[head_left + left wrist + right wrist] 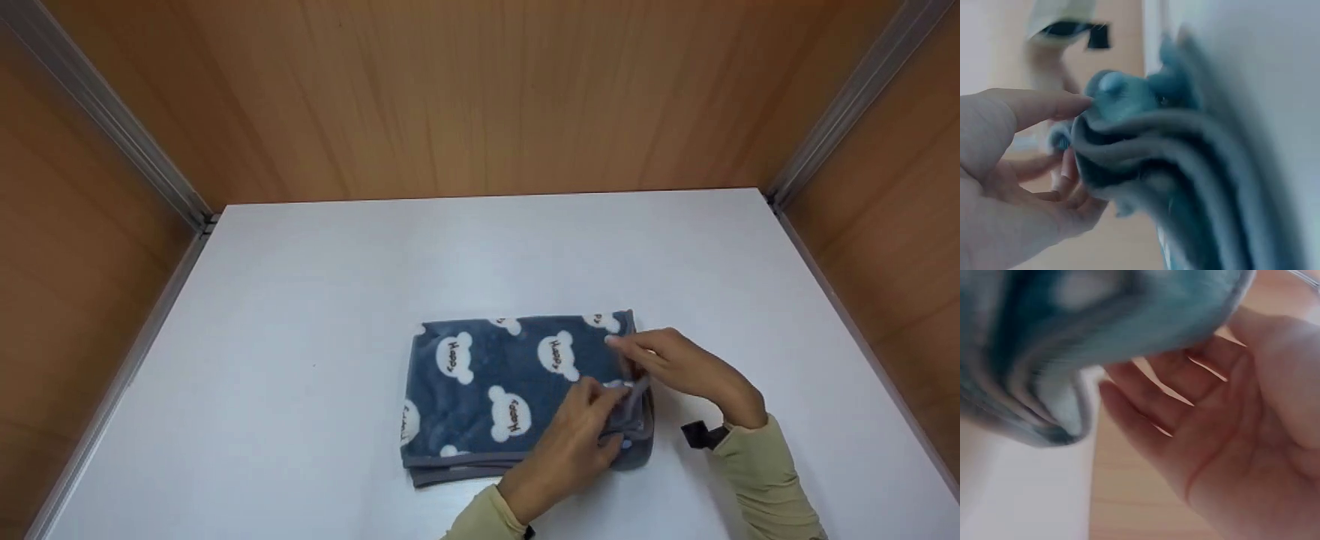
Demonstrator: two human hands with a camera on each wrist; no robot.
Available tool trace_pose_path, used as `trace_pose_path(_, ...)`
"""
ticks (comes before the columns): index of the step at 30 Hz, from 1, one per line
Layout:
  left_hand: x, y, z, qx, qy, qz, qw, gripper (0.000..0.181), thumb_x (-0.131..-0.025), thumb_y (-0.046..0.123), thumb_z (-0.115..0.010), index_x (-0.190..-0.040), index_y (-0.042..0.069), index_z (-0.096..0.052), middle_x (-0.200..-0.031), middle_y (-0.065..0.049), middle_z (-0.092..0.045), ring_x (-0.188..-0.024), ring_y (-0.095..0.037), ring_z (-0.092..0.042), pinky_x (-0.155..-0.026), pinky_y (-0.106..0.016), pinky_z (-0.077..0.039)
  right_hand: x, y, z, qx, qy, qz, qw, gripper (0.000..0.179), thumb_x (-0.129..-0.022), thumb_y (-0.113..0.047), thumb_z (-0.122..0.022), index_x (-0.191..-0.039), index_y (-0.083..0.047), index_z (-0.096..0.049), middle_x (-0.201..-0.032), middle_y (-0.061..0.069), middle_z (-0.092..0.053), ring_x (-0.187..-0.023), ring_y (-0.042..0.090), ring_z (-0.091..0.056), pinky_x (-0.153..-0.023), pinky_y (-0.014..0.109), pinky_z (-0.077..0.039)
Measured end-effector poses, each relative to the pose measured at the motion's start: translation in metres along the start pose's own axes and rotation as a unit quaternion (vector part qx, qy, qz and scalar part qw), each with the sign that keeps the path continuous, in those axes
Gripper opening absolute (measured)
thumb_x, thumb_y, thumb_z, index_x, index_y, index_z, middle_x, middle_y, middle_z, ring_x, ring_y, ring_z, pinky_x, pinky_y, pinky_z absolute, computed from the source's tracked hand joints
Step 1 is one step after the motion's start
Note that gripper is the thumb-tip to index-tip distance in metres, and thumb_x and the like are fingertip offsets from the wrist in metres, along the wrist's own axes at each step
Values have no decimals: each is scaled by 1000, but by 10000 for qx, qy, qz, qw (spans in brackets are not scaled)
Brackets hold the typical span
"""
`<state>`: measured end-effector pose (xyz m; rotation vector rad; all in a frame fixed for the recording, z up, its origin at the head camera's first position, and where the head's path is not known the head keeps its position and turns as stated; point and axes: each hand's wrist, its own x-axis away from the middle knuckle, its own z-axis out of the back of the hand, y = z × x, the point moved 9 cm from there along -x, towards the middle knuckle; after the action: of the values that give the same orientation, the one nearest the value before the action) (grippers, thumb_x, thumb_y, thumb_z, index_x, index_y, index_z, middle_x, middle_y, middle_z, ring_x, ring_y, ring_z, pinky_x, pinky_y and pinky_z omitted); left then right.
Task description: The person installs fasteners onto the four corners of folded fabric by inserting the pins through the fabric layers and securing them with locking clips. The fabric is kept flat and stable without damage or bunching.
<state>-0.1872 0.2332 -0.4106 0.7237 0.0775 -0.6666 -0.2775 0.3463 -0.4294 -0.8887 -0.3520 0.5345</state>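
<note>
A folded blue fleece blanket [480, 405] with white bear heads and grey edging lies on the white table. My left hand [570, 442] reaches over its near right part and pinches a grey-edged fold between thumb and fingers. The left wrist view shows several stacked layers of the blanket [1185, 140] beside those fingers. My right hand [686, 371] is at the far right edge, with one digit on top of the blanket and the others lower by the edge. In the right wrist view its fingertips are partly hidden behind the fabric [1145, 332].
The white tabletop [262, 337] stretches to the left, behind and right of the blanket. Wood panels [480, 97] in grey metal framing [120, 127] enclose it at the back and both sides. A black strap piece [697, 435] sits at the right wrist.
</note>
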Motion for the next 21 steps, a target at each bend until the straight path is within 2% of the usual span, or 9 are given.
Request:
trace_pose_path(2, 2, 15, -5, -418, 123, -480, 9979, 47, -87, 4, -80, -131, 5, -63, -113, -5, -53, -97, -11, -52, -84, -19, -46, 3, -4, -2, -9, -222, 89, 9997, 42, -112, -31, -46, -83, -9, -68, -77, 1, -64, -70, 21, -61, -69, 33, -51)
trace_pose_path(4, 5, 27, -10, -688, 208, -847, 9938, 39, -89, 5, -79, -126, 7, -67, -111, -5, -54, -93, -11, -53, -82, -18, -45, 6, -5, -4, -22, -439, 136, 9989, 39, -111, -28, -48, -85, -7, -69, -79, 1, -66, -71, 22, -64, -69, 34, -53)
trace_pose_path(6, 8, 35, -14, -842, 226, -1080, 9903, 29, -91, 7, -77, -119, 9, -70, -110, -4, -55, -91, -10, -54, -80, -17, -44, 10, -6, -6, 6, -639, 128, 9979, 34, -110, -25, -51, -89, -6, -70, -83, 2, -69, -75, 22, -67, -71, 35, -53)
trace_pose_path(9, 11, 40, -21, -1025, 85, -1219, 9872, 20, -92, 11, -77, -112, 13, -75, -107, -1, -57, -89, -9, -54, -76, -16, -42, 13, -3, -9, 88, -898, 2, 9959, 30, -108, -24, -55, -90, -6, -70, -85, 3, -70, -77, 21, -67, -70, 32, -52)
trace_pose_path(11, 13, 39, -25, -1002, -97, -1190, 9878, 17, -94, 13, -76, -110, 14, -77, -106, 0, -58, -89, -8, -54, -73, -15, -41, 14, -1, -10, 138, -1006, -44, 9948, 29, -108, -23, -56, -88, -6, -70, -83, 3, -69, -75, 20, -65, -68, 30, -50)
trace_pose_path(13, 13, 36, -27, -792, -257, -1090, 9906, 14, -96, 15, -74, -109, 15, -78, -105, 2, -61, -89, -7, -55, -74, -14, -41, 14, 2, -12, 188, -1031, -95, 9944, 29, -108, -21, -56, -87, -6, -69, -81, 2, -66, -72, 19, -62, -66, 28, -48)
trace_pose_path(15, 13, 32, -23, -555, -191, -957, 9937, 11, -98, 16, -72, -107, 14, -78, -103, 3, -63, -89, -5, -56, -75, -12, -42, 13, 3, -11, 224, -943, -103, 9952, 29, -108, -21, -56, -85, -6, -67, -78, 1, -64, -69, 18, -60, -64, 28, -46)
trace_pose_path(18, 9, 19, -6, -172, 222, -597, 9978, 8, -100, 17, -69, -101, 12, -75, -96, 3, -66, -85, -3, -58, -75, -10, -44, 11, 3, -6, 310, -581, -23, 9978, 31, -108, -21, -55, -82, -7, -63, -74, -1, -60, -66, 13, -56, -63, 27, -45)
trace_pose_path(21, 5, -2, 23, -10, 761, -152, 9970, 8, -101, 16, -69, -96, 10, -72, -88, 2, -66, -79, -3, -58, -69, -12, -46, 11, 2, 4, 389, -100, 100, 9991, 30, -108, -21, -55, -82, -7, -61, -72, -2, -56, -65, 10, -52, -63, 27, -44)
